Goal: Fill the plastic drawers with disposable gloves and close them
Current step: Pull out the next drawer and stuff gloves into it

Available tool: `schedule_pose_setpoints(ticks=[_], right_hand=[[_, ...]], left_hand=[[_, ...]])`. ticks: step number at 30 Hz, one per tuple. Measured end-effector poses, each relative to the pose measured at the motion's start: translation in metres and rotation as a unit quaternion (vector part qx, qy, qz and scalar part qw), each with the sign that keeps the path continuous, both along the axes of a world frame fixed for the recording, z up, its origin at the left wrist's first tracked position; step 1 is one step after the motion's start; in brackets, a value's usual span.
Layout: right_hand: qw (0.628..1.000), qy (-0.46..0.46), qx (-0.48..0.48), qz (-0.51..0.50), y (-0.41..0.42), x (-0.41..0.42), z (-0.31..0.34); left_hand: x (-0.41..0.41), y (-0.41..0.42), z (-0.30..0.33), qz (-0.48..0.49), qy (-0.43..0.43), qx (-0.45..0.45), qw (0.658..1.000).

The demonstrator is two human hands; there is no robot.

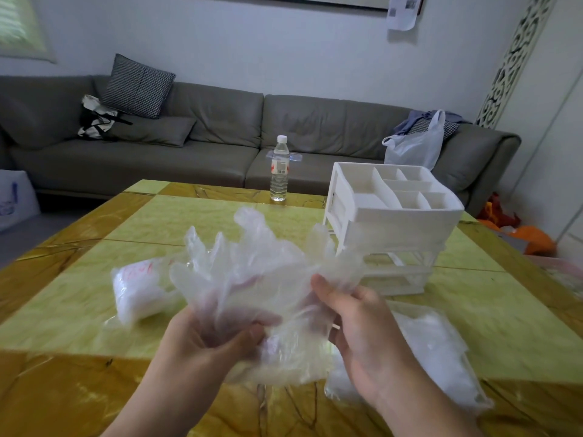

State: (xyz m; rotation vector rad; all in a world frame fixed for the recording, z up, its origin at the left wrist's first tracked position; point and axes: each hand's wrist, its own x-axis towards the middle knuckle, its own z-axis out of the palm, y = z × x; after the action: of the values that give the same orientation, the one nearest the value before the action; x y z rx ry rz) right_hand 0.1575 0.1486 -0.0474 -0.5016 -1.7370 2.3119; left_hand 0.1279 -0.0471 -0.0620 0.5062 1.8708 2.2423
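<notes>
Above the near middle of the table (94,310), bunch of clear disposable gloves (252,279) held up off the surface by both hands. Left hand (202,339) gripping the bunch's lower part, thumb and fingers curled into the film. Right hand (362,335) pinching its right edge, thumb on top, other fingers hidden behind the plastic. Just beyond, right of centre: white plastic drawer unit (394,222), divided tray on top, drawer fronts blurred behind the gloves. Left on table: bag of gloves (138,288). Near right, under right wrist: second bag (435,351). Far edge: water bottle (279,171), upright. Beyond table: grey sofa (220,127).
</notes>
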Motion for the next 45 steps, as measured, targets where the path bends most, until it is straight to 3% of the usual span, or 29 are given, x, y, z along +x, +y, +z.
schedule_pose_setpoints(ticks=[3, 6, 12, 16, 32, 40, 45], right_hand=[[0.995, 0.05, 0.047, -0.067, 0.002, -0.001, -0.002], [0.989, 0.078, 0.107, -0.072, 0.002, -0.001, -0.004], [0.975, 0.093, 0.183, -0.081, 0.003, 0.003, -0.002], [0.97, 0.108, 0.173, -0.134, 0.01, 0.002, -0.001], [0.964, 0.115, 0.166, -0.173, 0.022, -0.001, 0.001], [0.96, 0.1, 0.147, -0.216, 0.029, -0.003, 0.001], [0.944, 0.111, 0.143, -0.274, 0.044, -0.003, 0.005]], left_hand=[[-0.001, 0.0, -0.001, -0.025, -0.029, -0.009, 0.999], [-0.001, -0.002, 0.001, -0.04, -0.077, 0.009, 0.996], [-0.005, 0.001, -0.004, 0.055, -0.102, 0.035, 0.993], [-0.005, 0.0, -0.001, 0.082, -0.094, 0.052, 0.991], [-0.011, -0.013, 0.009, 0.058, -0.091, 0.054, 0.993], [-0.016, -0.016, 0.009, 0.079, -0.111, 0.109, 0.985], [-0.019, -0.02, 0.012, 0.082, -0.068, 0.067, 0.992]])
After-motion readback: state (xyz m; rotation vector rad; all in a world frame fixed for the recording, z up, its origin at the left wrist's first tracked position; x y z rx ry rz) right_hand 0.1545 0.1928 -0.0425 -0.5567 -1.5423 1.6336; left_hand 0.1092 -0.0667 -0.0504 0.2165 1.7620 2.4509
